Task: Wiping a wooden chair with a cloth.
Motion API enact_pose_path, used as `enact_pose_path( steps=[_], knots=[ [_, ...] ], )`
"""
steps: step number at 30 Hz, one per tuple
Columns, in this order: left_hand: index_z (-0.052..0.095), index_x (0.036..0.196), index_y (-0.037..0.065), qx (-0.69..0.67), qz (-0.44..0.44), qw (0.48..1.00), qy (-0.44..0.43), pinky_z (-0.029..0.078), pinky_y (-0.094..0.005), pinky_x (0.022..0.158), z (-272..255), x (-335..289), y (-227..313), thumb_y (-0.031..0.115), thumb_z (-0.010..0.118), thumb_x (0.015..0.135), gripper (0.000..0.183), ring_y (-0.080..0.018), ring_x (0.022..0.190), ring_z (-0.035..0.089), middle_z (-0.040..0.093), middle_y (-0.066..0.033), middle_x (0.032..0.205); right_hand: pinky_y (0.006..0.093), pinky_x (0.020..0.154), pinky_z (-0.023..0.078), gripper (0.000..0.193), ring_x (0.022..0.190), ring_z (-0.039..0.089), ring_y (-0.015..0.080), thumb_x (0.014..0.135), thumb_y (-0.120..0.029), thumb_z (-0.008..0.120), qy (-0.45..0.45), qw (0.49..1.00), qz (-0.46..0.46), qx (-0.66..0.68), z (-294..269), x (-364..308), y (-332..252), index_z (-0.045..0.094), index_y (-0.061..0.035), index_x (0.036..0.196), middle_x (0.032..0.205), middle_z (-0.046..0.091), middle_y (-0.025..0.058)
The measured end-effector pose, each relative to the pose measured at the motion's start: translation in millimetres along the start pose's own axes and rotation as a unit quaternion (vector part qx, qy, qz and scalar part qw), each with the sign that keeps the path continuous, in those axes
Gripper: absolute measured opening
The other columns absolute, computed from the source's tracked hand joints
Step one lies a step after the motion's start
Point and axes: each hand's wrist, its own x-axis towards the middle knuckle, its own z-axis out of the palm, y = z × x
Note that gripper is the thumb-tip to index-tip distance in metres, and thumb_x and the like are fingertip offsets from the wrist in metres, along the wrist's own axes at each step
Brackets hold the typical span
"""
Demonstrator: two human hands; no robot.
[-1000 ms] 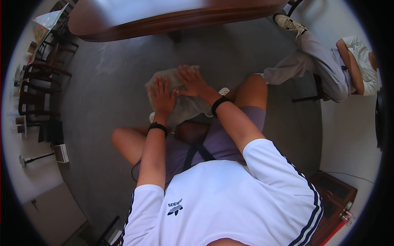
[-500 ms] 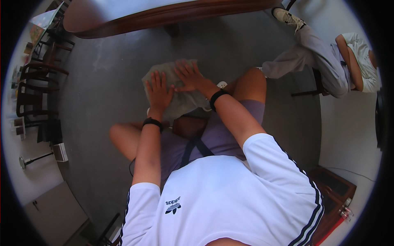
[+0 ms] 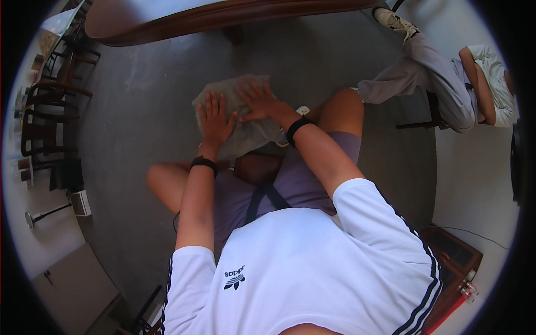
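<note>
A greyish-beige piece of cloth (image 3: 241,138) is spread out in front of my knees, a little rumpled along its edges. My left hand (image 3: 215,124) lies flat on its left part, with the fingers pointing away from me. On the upper right part rests my right hand (image 3: 258,101), palm down and fingers spread. The two thumbs come close together near the cloth's middle. Neither hand grips anything. What lies beneath the cloth is hidden. Black bands circle both wrists.
Ahead stands a dark wooden table (image 3: 234,25) with a curved edge. A small wooden seat (image 3: 259,169) shows between my thighs. At the right a person in grey trousers (image 3: 399,78) sits with folded arms. Wooden chairs (image 3: 47,131) line the left wall. A white power strip (image 3: 302,110) is by my right knee.
Both hands stay flat on the cloth and have hardly shifted. The view has tilted slightly, so the table sits a bit higher in it.
</note>
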Motion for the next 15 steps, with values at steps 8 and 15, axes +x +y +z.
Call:
enact_pose_path(
  steps=[8, 15],
  knots=[
    [0.018, 0.153, 0.006, 0.013, 0.015, 1.0, 0.0, -0.005, -0.0532, 0.116, -0.9, -3.6, -2.2, 0.054, 0.033, 0.098, 0.074, -0.0295, 0.149, -0.003, 0.006, -0.0164, 0.16, 0.0594, 0.116, 0.0, 0.105, 0.148, -0.013, 0.0299, 0.08, -0.074, 0.048, -0.009, 0.999, 0.019, 0.03, 2.2, -6.5, -8.9, 0.008, -0.0111, 0.155, 0.162, -0.007, 0.01],
    [0.021, 0.152, 0.006, 0.018, 0.015, 1.0, -0.016, -0.004, -0.0548, 0.116, -2.6, -4.8, 0.7, 0.056, 0.033, 0.097, 0.075, -0.0316, 0.149, 0.0, 0.01, -0.0173, 0.16, 0.0596, 0.116, 0.0, 0.101, 0.148, -0.014, 0.0291, 0.084, -0.073, 0.044, -0.024, 0.999, 0.02, 0.029, 5.8, -7.2, -9.0, 0.007, -0.0122, 0.155, 0.161, -0.009, 0.0094]
  ],
)
